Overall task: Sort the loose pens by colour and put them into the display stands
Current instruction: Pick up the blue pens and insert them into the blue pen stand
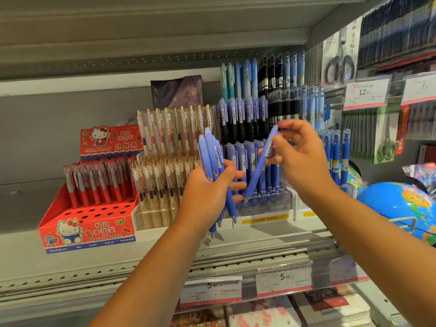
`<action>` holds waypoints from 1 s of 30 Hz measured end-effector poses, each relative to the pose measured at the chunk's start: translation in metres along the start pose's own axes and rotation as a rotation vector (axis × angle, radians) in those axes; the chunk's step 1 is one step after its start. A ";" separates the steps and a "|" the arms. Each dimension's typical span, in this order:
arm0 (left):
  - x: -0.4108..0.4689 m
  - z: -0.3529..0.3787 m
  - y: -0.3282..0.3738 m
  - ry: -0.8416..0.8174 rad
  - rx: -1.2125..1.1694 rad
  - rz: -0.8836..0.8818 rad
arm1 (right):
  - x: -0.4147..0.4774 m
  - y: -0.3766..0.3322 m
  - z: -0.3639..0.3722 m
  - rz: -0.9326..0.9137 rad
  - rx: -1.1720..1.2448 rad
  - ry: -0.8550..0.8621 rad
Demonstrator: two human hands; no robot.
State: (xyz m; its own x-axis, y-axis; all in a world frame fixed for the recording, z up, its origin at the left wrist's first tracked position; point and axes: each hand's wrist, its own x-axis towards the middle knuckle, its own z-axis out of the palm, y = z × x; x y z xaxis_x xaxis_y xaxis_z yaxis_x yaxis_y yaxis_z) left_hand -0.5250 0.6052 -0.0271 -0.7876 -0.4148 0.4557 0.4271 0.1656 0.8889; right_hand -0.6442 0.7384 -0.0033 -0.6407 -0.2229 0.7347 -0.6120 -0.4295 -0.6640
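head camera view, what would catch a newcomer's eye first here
The two hands at centre: the left hand grips a bundle of blue pens, while the right hand pinches a single blue pen, tilted, its tip down by the clear stand of matching pens. After that, the bright red cartoon-cat pen stand on the shelf at left and the blue globe at the right edge.

"HELLO KITTY" is printed on the red pen display box [87, 232], on both its front panel and its back card. The lower left price tag [211, 291] and lower right price tag [284, 278] each read "5.00". The upper price tag [365, 93] reads "12", and the far-right price tag [420, 88] shows "7".
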 end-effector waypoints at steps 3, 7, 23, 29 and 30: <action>-0.002 0.000 0.002 -0.024 -0.015 0.016 | 0.004 0.000 -0.007 -0.099 -0.091 0.076; -0.002 0.000 0.001 -0.040 0.041 0.046 | 0.006 0.002 -0.011 -0.198 -0.234 0.128; -0.003 0.002 0.005 0.024 0.094 0.041 | 0.009 0.016 -0.010 -0.091 -0.486 0.019; -0.005 0.002 0.005 0.015 0.086 0.027 | 0.010 0.019 -0.008 -0.019 -0.644 -0.033; -0.005 0.002 0.005 0.010 0.089 0.026 | 0.010 0.018 -0.008 -0.012 -0.660 -0.034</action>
State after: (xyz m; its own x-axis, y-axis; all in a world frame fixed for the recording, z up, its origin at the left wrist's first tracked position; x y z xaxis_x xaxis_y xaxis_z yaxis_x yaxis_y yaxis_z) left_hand -0.5198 0.6102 -0.0245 -0.7723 -0.4178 0.4786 0.4059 0.2549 0.8776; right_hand -0.6655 0.7354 -0.0094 -0.6235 -0.2534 0.7396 -0.7818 0.1924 -0.5931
